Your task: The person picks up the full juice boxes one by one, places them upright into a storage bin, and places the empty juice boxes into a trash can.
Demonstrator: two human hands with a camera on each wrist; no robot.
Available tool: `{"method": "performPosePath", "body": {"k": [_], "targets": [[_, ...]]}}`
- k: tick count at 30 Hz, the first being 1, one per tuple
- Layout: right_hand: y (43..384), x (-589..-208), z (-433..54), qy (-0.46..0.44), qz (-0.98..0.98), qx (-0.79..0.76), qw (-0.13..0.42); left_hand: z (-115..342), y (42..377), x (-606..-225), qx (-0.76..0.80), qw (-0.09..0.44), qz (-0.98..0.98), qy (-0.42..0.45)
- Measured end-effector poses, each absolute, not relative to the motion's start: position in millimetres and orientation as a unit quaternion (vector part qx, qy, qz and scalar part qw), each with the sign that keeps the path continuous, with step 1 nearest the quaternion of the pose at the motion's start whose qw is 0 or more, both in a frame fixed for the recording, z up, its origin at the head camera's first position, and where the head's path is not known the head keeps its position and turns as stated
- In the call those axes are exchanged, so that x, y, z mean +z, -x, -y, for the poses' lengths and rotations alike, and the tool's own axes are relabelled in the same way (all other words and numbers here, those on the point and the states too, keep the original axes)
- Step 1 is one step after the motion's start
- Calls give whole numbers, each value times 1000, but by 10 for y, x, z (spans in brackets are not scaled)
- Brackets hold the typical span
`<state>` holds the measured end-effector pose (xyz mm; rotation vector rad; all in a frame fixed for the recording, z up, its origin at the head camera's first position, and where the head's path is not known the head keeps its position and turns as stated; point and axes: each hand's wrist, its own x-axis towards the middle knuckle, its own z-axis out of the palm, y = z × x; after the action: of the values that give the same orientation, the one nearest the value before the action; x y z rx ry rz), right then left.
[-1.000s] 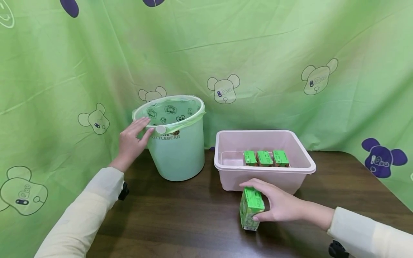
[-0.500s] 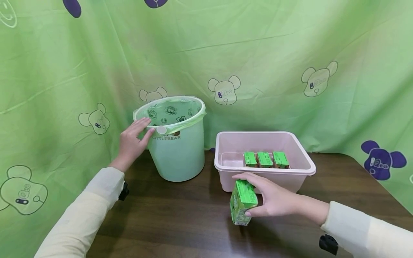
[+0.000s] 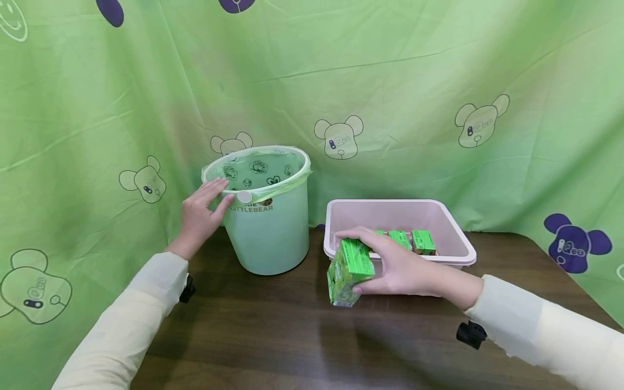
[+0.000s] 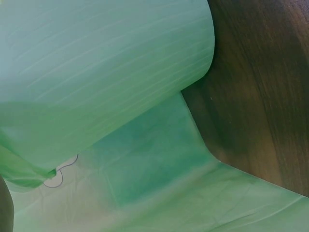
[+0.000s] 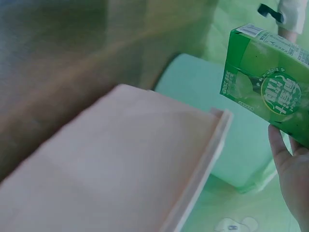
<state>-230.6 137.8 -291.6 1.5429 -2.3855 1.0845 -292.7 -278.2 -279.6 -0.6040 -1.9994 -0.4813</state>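
Observation:
My right hand point(image 3: 397, 265) grips a green juice carton point(image 3: 350, 271) between thumb and fingers, tilted and raised above the table in front of the pink bin. In the right wrist view, the printed side of the carton point(image 5: 270, 79) faces the camera. My left hand point(image 3: 200, 214) holds the near-left rim of a mint-green trash can point(image 3: 268, 233), fingers over the edge and thumb on the outside. Only a sliver of that hand shows in the left wrist view, beside the can's wall point(image 4: 106, 63).
A pink plastic bin point(image 3: 400, 204) stands right of the can, with more green-topped cartons point(image 3: 423, 242) inside, partly hidden by my right hand. A patterned green liner point(image 3: 258, 168) lines the can. Behind the brown wooden table point(image 3: 263, 330) hangs a green cloth point(image 3: 404, 108).
My right hand has lifted the juice carton off the table and moved it up and left, tilting it on the way. My left hand has stayed at the can's rim.

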Motion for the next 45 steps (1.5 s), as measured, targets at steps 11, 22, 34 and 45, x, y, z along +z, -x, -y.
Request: {"method": "performPosePath", "body": {"k": [11,22,34,45], "targets": [[2553,-2576,-1173,-528,749,390,90,2783,2925,-2793,-199,475,821,248],[2784,-2123,-904,-498,755,404,134,2789,2956,-2797,-199,478,818,249],[3034,-1723,-596,-465,737,452,190,2782,2953,-2795,-202,483,814,250],[3223,-1537,-354,-413,760,456,210,2763,2955,-2805,-207,484,813,247]]}}
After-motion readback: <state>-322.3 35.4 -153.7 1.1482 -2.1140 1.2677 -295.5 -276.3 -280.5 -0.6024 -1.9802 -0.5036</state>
